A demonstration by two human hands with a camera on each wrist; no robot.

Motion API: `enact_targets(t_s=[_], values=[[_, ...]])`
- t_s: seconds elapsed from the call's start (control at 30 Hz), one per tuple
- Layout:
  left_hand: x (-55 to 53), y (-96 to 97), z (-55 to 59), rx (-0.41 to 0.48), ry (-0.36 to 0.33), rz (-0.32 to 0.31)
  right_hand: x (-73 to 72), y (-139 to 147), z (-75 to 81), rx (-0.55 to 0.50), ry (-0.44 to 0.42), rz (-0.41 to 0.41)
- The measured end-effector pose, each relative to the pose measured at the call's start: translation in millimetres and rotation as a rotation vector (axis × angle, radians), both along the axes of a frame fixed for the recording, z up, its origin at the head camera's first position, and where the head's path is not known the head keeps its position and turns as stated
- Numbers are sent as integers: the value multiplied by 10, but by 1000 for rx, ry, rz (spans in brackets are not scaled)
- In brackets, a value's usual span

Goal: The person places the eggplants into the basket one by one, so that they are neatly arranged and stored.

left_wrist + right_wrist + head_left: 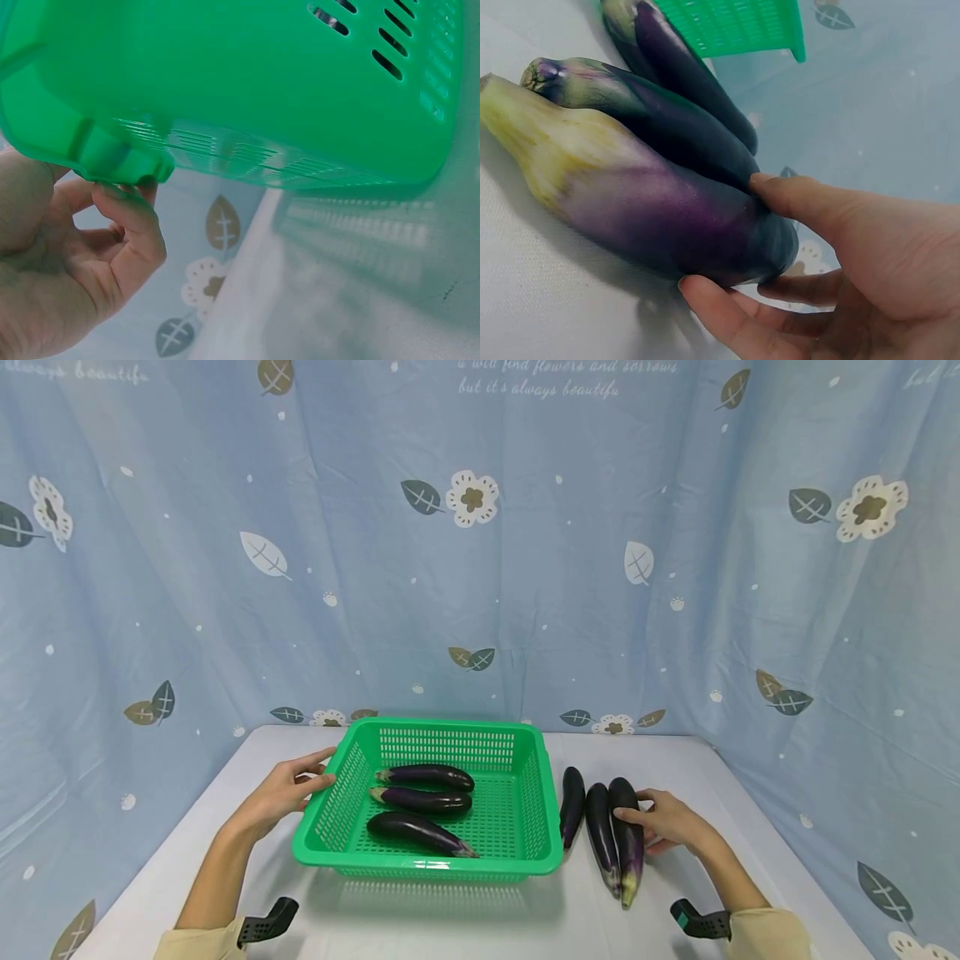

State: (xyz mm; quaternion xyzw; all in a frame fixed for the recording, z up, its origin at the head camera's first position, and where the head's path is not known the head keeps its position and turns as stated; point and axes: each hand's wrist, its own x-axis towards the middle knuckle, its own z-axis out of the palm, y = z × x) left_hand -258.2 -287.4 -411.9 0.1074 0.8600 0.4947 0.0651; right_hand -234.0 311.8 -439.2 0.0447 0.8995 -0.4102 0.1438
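Note:
My left hand (pixel 286 792) grips the left rim of a green plastic basket (pixel 551 852); in the left wrist view its fingers (pixel 137 232) curl under the lip. Three dark eggplants lie across the basket floor: a back one (pixel 431 775), a middle one (pixel 427 801) and a front one (pixel 416 832). To the right of the basket, three more lie side by side. My right hand (pixel 670 820) holds the rightmost eggplant (pixel 641 191), thumb on one side and fingers on the other. Beside it are the middle eggplant (pixel 602 831) and the one nearest the basket (pixel 573 802).
A white-covered table (pixel 420 927) bears everything. Behind it and along both sides hangs a blue curtain (pixel 360 610) printed with leaves and flowers. Black wrist devices sit at the left cuff (pixel 267 922) and the right cuff (pixel 699 921).

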Motion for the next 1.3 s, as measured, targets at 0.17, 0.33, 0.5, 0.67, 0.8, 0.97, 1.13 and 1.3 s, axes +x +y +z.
enact_targets(t_s=[0.17, 0.33, 0.5, 0.67, 0.8, 0.97, 1.13, 1.3], values=[[-5, 1, -4, 0, 2, -1, 14, -6, -13, -6, 10, -10], [2, 6, 1, -3, 0, -5, 10, 1, -43, -13, 9, -20], [2, 0, -1, -5, -3, -6, 19, 3, -47, -34, 9, -18], [2, -5, -3, -10, -1, -5, 25, 1, -51, -51, 6, -34], [-2, -12, -7, -14, -4, -3, 25, 2, -55, -48, 6, -35], [-3, -14, -6, -13, -4, -1, 22, 5, -65, -55, 5, -32], [-2, -7, -5, -10, -6, -3, 16, 16, -73, -65, 2, -27], [-2, -7, -13, -4, -4, -1, 7, 23, -80, -63, 5, -31]])
